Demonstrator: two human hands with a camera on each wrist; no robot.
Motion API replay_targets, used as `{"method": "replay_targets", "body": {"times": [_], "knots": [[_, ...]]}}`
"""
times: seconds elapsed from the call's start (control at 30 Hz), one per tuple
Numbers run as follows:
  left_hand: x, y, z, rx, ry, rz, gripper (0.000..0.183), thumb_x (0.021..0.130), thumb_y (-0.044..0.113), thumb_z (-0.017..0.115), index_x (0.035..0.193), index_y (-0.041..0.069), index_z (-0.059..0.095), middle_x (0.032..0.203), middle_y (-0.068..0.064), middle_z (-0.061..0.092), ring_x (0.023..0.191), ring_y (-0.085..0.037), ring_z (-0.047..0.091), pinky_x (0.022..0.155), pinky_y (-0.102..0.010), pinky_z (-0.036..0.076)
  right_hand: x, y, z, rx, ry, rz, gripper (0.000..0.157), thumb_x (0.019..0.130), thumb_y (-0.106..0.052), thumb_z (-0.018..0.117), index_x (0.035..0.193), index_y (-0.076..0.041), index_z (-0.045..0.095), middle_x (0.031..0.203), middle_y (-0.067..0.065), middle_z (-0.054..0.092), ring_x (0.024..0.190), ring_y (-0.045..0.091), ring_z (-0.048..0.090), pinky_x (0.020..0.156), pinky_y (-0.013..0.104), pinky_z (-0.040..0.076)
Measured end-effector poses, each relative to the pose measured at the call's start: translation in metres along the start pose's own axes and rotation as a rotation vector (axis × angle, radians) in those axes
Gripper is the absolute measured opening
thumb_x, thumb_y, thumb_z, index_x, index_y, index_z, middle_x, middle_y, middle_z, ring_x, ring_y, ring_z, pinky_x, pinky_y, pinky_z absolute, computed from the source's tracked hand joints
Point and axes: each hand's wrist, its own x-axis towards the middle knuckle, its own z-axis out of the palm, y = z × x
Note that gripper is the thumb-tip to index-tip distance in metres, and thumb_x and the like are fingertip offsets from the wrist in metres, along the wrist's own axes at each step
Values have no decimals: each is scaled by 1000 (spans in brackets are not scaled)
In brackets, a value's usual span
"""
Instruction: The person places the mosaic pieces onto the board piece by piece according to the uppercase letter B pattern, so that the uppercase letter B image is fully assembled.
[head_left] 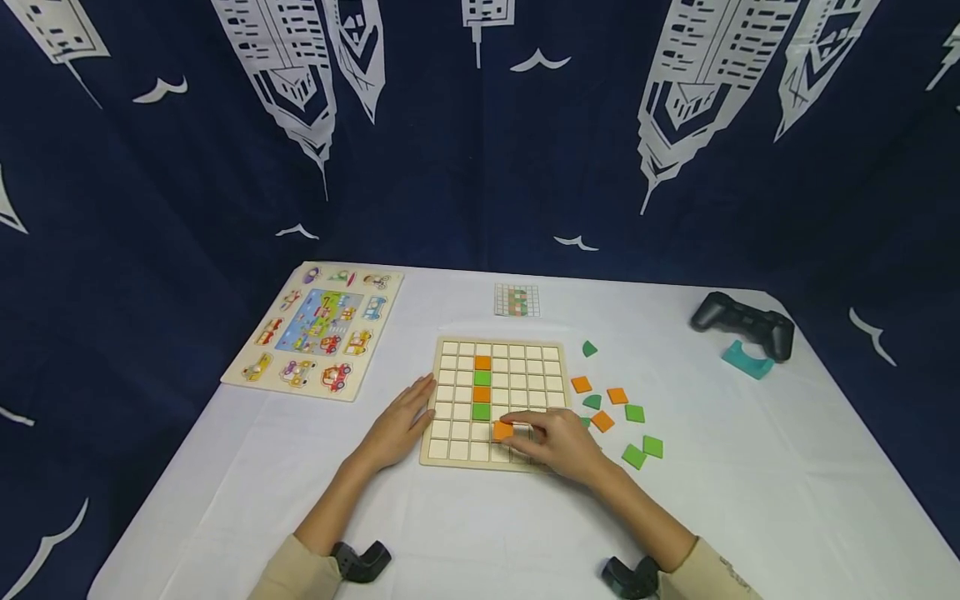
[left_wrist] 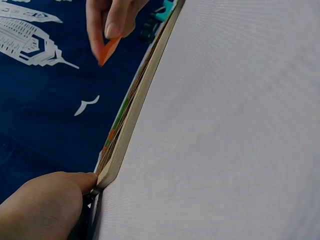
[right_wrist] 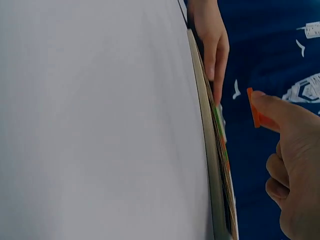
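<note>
A wooden grid board (head_left: 455, 457) lies in front of the person, with a column of orange and green square tiles set in its cells, a green tile (head_left: 482, 412) lowest. My right hand (head_left: 558, 442) pinches an orange square tile (head_left: 502, 431) between thumb and fingertips, above the board's lower middle. In the right wrist view this orange tile (right_wrist: 253, 107) is seen edge-on, raised over the board. My left hand (head_left: 397, 423) rests along the board's left edge with fingers extended, its fingertips at the frame; the left wrist view shows its thumb (left_wrist: 85, 181) at the near corner.
Right of the board lie loose orange square tiles (head_left: 617, 396), green square tiles (head_left: 653, 447) and dark green rounded pieces (head_left: 589, 348). A small pattern card (head_left: 517, 300) sits behind the board. A vehicle picture puzzle (head_left: 247, 372) is at left; a black game controller (head_left: 742, 321) and teal curved piece (head_left: 747, 360) lie at right.
</note>
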Motion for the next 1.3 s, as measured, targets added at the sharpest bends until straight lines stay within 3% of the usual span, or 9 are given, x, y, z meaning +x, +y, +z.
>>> {"method": "replay_targets", "body": {"times": [0.33, 0.77, 1.03, 1.3], "knots": [[1, 0, 0, 1, -13, -15, 53, 98, 24, 46, 143, 3, 29, 150, -8, 23, 137, -24, 19, 112, -38, 14, 21, -3, 31, -93, -54, 37, 25, 80, -35, 72, 99, -19, 73, 48, -17, 35, 42, -4, 25, 39, 15, 23], [0, 0, 1, 11, -22, -22, 53, 98, 25, 45, 143, 3, 28, 151, -7, 22, 138, -23, 18, 112, -37, 14, 19, 3, 36, -94, -75, 8, 28, 79, -35, 72, 102, -18, 72, 47, -17, 34, 41, -4, 24, 39, 15, 23], [0, -1, 2, 13, -16, -12, 53, 98, 24, 45, 143, 3, 29, 150, -8, 22, 138, -23, 18, 112, -37, 14, 10, 1, 24, -81, -20, 24, 35, 77, -37, 74, 106, -18, 71, 47, -17, 30, 44, -5, 21, 40, 14, 21], [-1, 0, 2, 7, 8, 2, 52, 98, 23, 46, 142, 1, 31, 150, -9, 24, 137, -25, 20, 112, -40, 16, -29, 18, -15, 9, 37, 104, 30, 73, -27, 79, 100, -16, 72, 48, -18, 27, 44, -6, 21, 37, 14, 21]]}}
